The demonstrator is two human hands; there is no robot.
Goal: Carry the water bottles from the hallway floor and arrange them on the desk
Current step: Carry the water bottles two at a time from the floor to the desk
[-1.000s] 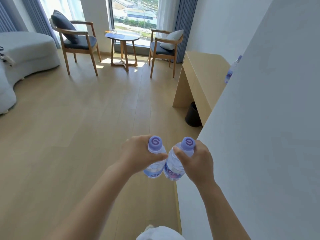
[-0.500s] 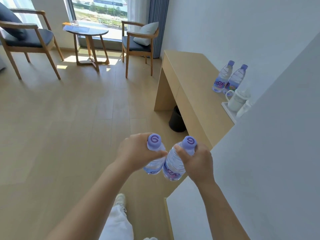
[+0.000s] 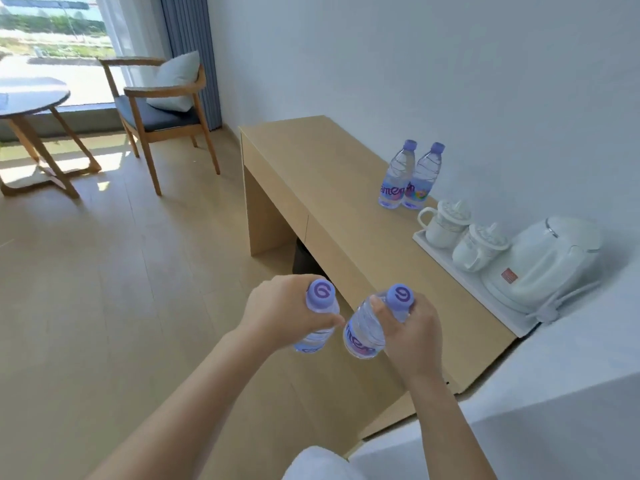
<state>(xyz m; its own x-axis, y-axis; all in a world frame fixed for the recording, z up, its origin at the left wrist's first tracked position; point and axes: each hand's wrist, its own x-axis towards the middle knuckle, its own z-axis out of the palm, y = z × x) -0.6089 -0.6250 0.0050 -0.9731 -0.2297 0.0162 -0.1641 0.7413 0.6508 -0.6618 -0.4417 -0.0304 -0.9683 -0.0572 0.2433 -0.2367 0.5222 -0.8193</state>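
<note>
Since 1 second ago the view has swung right and nearer to the desk (image 3: 311, 174) — its whole top now fills the centre right of the frame, where before only a far corner showed past the wall. Both hands sit low in the centre as before, each curled round a water bottle near its purple cap. Left hand (image 3: 277, 313) grips the left bottle (image 3: 320, 306), fingers wrapped round the neck and shoulder; right hand (image 3: 412, 337) grips the right bottle (image 3: 363, 334), thumb pressed on its clear side, the bottle tilted with its label toward lower centre. These 2 bottles hang just beside each other, over the floor in front of the desk's near edge. On the desk at right, 2 standing bottles (image 3: 408, 176) touch each other by the wall — next to them a white tray (image 3: 460, 271) bears 2 lidded cups (image 3: 446, 221) and a white kettle (image 3: 547, 261). An armchair (image 3: 162, 109) stands upper left
</note>
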